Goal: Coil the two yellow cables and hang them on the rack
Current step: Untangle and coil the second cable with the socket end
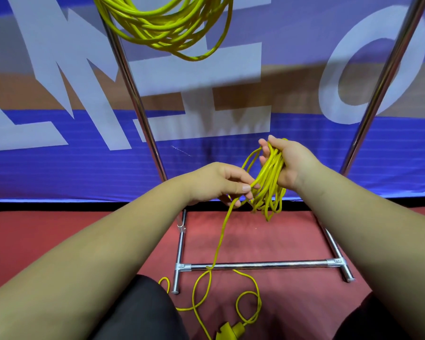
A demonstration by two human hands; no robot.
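A coiled yellow cable (165,28) hangs at the top of the view between the uprights of the metal rack (258,265). My right hand (288,163) grips a small bundle of loops of a second yellow cable (270,177). My left hand (221,184) pinches the strand that runs down from the bundle. The loose tail (217,246) drops over the rack's lower crossbar and lies in curls on the red floor. Its yellow plug (231,331) rests at the bottom edge.
A blue banner (59,168) with large white letters stands just behind the rack. The rack's two chrome uprights (142,114) rise on either side of my hands. My dark-clad knees (142,312) frame the cable tail on the red carpet (292,236).
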